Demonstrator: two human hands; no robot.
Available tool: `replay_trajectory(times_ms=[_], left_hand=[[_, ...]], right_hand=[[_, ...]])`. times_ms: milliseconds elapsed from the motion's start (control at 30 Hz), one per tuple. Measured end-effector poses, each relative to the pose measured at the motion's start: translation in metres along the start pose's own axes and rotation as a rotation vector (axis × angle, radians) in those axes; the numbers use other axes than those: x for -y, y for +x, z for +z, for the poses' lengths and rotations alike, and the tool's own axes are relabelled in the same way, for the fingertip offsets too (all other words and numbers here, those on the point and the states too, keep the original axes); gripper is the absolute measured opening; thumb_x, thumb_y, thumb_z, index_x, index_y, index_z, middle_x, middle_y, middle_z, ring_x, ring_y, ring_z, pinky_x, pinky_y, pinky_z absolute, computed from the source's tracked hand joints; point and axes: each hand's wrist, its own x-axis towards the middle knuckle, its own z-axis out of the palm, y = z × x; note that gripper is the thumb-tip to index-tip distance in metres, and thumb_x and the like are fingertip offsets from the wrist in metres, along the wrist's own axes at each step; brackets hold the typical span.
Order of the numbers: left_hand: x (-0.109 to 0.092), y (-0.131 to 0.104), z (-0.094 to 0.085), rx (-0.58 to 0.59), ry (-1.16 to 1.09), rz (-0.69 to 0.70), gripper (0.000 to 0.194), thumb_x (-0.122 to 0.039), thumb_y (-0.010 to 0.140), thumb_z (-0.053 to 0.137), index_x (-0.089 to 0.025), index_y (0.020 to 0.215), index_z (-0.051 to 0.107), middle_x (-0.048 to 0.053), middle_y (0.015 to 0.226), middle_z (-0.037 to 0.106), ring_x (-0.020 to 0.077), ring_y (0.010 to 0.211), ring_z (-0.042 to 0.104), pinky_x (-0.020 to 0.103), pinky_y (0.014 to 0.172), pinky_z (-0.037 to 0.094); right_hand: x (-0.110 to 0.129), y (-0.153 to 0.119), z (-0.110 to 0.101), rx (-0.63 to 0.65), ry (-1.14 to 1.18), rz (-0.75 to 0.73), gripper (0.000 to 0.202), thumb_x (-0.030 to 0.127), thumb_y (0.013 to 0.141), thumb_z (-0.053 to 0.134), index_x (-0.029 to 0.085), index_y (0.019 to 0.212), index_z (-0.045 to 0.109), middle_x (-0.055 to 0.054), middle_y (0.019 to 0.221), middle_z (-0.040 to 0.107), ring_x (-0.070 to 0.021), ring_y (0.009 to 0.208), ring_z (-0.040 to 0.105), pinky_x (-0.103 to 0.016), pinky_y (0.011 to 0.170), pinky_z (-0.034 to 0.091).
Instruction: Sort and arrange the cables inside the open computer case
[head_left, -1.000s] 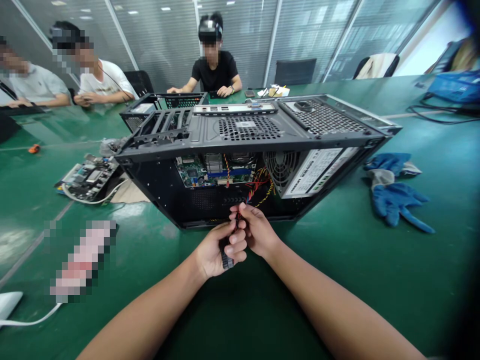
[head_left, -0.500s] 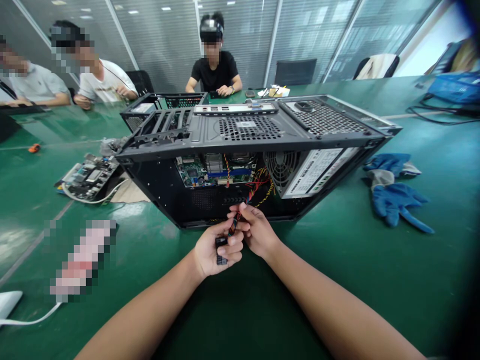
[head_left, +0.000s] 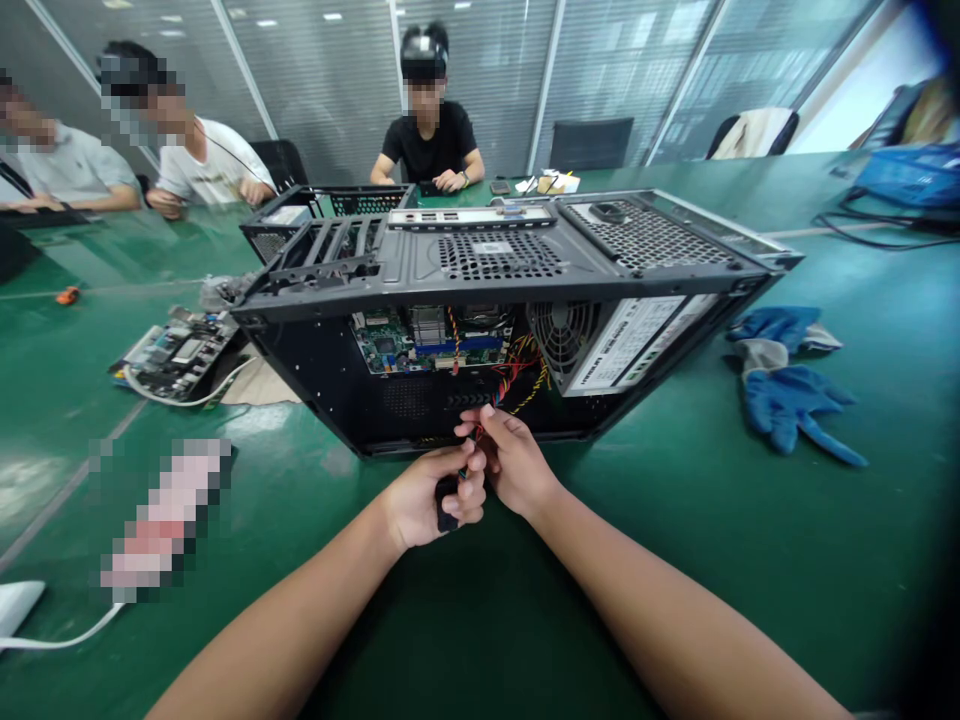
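Observation:
A black computer case (head_left: 300, 378) lies on the green table with its open side toward me. Inside it are a motherboard (head_left: 427, 350), a fan (head_left: 564, 335) and a power supply (head_left: 637, 345) with a white label. A bundle of coloured power cables (head_left: 511, 378) runs from the power supply out over the case's lower edge. My left hand (head_left: 439, 495) is closed around the end of this bundle, with its black connector (head_left: 447, 503) against the palm. My right hand (head_left: 517, 460) pinches the cables just above, its fingertips close to the left ones.
A loose circuit board (head_left: 180, 355) lies left of the case, with a phone (head_left: 169, 520) on a white cord nearer me. Blue gloves (head_left: 791, 400) rest on the right. Behind stands another case (head_left: 281, 215). Several people sit across the table, one in a black shirt (head_left: 431, 140).
My left fingers have curled tighter and shifted slightly, with the thumb now raised toward the right fingertips, and the connector has turned in the palm. The right hand has barely moved.

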Motion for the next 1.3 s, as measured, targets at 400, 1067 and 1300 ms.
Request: replay_trajectory(times_ms=[400,1067,1300], left_hand=[[-0.006,0.000,-0.002,-0.045,0.091,-0.036,0.022,-0.028,0.093,0.050,-0.015,0.075,0.050,-0.006,0.049,0.036,0.0061,0.040,0.037,0.017,0.043,0.028],[-0.006,-0.003,0.004,-0.015,0.052,-0.045,0.026,-0.032,0.092,0.054,-0.016,0.072,0.047,-0.009,0.048,0.023,0.0068,0.040,0.032,0.017,0.042,0.025],[-0.006,-0.005,0.000,-0.037,-0.055,-0.057,0.023,-0.030,0.093,0.050,-0.011,0.083,0.057,-0.010,0.048,0.018,0.0064,0.039,0.029,0.017,0.041,0.024]], right_hand=[[-0.002,-0.002,0.001,-0.015,-0.057,-0.043,0.041,0.054,0.075,0.069,0.014,0.084,0.071,-0.006,0.076,0.072,-0.0052,0.041,0.045,-0.021,0.036,0.022],[-0.011,-0.001,-0.006,-0.161,-0.323,-0.299,0.037,0.055,0.084,0.061,0.018,0.076,0.060,0.006,0.053,0.040,-0.0095,0.048,0.035,-0.025,0.047,0.029],[-0.012,-0.001,-0.006,-0.138,-0.363,-0.294,0.038,0.055,0.087,0.056,0.018,0.080,0.059,0.005,0.054,0.044,-0.0101,0.048,0.041,-0.025,0.047,0.031]])
